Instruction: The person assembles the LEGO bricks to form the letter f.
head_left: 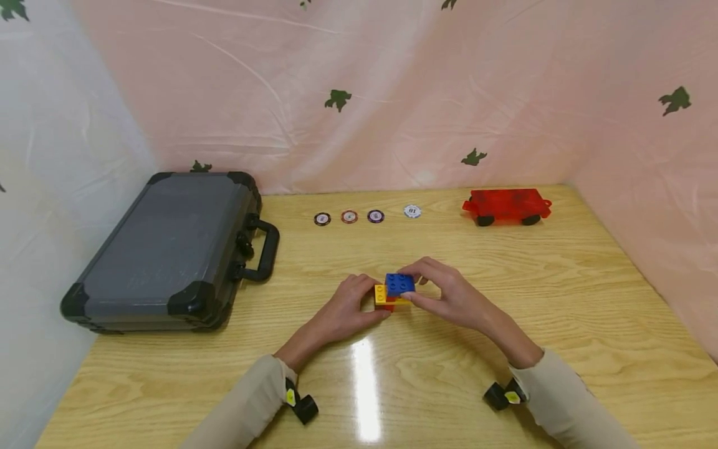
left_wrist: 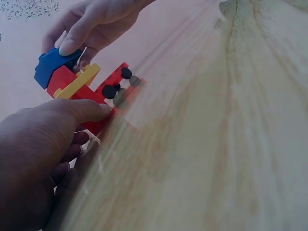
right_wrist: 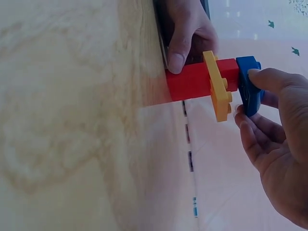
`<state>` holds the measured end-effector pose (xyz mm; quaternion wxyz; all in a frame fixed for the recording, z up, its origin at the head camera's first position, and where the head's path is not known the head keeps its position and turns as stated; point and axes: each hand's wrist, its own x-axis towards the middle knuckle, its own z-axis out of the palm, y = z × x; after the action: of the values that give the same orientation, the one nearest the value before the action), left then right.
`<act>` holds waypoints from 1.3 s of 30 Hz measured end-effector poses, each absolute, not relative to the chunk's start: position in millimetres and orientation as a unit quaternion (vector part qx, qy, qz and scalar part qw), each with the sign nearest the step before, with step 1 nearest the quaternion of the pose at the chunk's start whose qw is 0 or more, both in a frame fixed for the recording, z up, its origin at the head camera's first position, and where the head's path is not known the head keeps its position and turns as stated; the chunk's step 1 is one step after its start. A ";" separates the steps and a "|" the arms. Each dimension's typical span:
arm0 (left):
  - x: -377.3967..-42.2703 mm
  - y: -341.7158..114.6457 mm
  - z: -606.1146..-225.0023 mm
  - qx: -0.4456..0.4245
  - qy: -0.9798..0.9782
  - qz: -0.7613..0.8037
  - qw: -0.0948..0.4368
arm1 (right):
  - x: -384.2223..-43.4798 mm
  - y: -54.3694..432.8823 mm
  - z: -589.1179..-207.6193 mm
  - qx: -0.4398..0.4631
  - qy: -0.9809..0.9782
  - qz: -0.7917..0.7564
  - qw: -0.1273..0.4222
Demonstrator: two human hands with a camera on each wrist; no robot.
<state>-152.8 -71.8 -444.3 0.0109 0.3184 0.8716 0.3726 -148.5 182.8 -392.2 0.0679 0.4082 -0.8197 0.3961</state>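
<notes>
In the head view, a small stack of toy building bricks stands upright on the table between the hands. A red brick (right_wrist: 188,81) forms its base, with a thin yellow plate (right_wrist: 217,89) across it. Above that comes another red brick (right_wrist: 230,72). On top is a blue brick (head_left: 400,284) with a slanted side, tilted against the red one in the right wrist view. My left hand (head_left: 348,310) grips the base brick low down, thumb on its near side. My right hand (head_left: 449,296) pinches the blue brick between thumb and fingers.
A grey case (head_left: 151,249) with black corners lies at the left, its handle (head_left: 270,251) pointing right. Several poker chips (head_left: 349,216) lie in a row at the back. A red toy wagon base (head_left: 505,204) with black wheels stands back right, before the pink cloth backdrop (head_left: 392,137).
</notes>
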 end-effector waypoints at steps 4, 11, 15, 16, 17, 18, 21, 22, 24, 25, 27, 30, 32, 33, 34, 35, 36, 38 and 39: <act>-153.0 -71.7 -444.3 0.319 0.872 0.372 0.011 | -148.4 183.1 -389.0 0.405 -0.828 0.385 0.052; -152.2 -71.4 -443.1 0.315 0.872 0.373 0.018 | -147.6 183.2 -384.0 0.392 -0.842 0.370 0.023; -151.8 -71.0 -442.5 0.316 0.872 0.374 0.015 | -147.7 183.1 -383.3 0.388 -0.844 0.369 0.024; -152.0 -70.9 -442.7 0.316 0.872 0.374 0.016 | -147.7 183.0 -383.8 0.388 -0.843 0.372 0.026; -151.8 -70.9 -442.5 0.316 0.871 0.375 0.015 | -147.8 182.8 -384.5 0.388 -0.841 0.376 0.029; -152.0 -70.8 -442.9 0.316 0.871 0.375 0.015 | -147.9 182.6 -385.7 0.388 -0.839 0.379 0.033; -152.2 -70.8 -443.5 0.315 0.871 0.376 0.016 | -147.6 181.9 -388.8 0.386 -0.834 0.392 0.040; -152.3 -70.8 -443.8 0.315 0.871 0.377 0.017 | -147.4 182.0 -389.9 0.384 -0.834 0.394 0.042; -152.3 -70.6 -444.0 0.314 0.871 0.378 0.018 | -147.0 182.0 -391.5 0.381 -0.834 0.397 0.044; -152.2 -70.7 -443.9 0.313 0.871 0.379 0.019 | -146.5 182.1 -391.9 0.377 -0.835 0.397 0.044; -151.8 -70.8 -443.5 0.313 0.870 0.380 0.020 | -145.4 183.0 -393.6 0.374 -0.838 0.394 0.046; -151.9 -70.8 -443.6 0.313 0.872 0.377 0.022 | -143.5 184.7 -395.6 0.373 -0.840 0.391 0.044; -151.7 -71.0 -443.3 0.313 0.872 0.375 0.020 | -143.0 186.7 -398.1 0.373 -0.840 0.393 0.045; -151.7 -71.1 -443.3 0.312 0.873 0.374 0.020 | -142.9 187.8 -398.9 0.371 -0.839 0.396 0.045; -152.0 -71.1 -443.6 0.313 0.873 0.373 0.020 | -142.8 188.7 -399.5 0.369 -0.837 0.401 0.044; -151.9 -71.2 -443.4 0.312 0.874 0.372 0.020 | -142.9 189.9 -400.3 0.367 -0.836 0.405 0.045; -151.8 -71.2 -443.3 0.311 0.874 0.372 0.021 | -143.1 191.1 -401.3 0.364 -0.836 0.409 0.046; -151.4 -71.3 -443.0 0.310 0.874 0.373 0.024 | -143.4 193.2 -402.9 0.358 -0.835 0.415 0.043; -151.3 -71.4 -442.9 0.309 0.874 0.375 0.025 | -143.5 194.0 -403.8 0.356 -0.835 0.418 0.041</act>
<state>-151.3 -71.4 -442.9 0.0255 0.3087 0.8738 0.3748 -143.5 194.0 -403.8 0.0411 0.3557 -0.8348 0.4182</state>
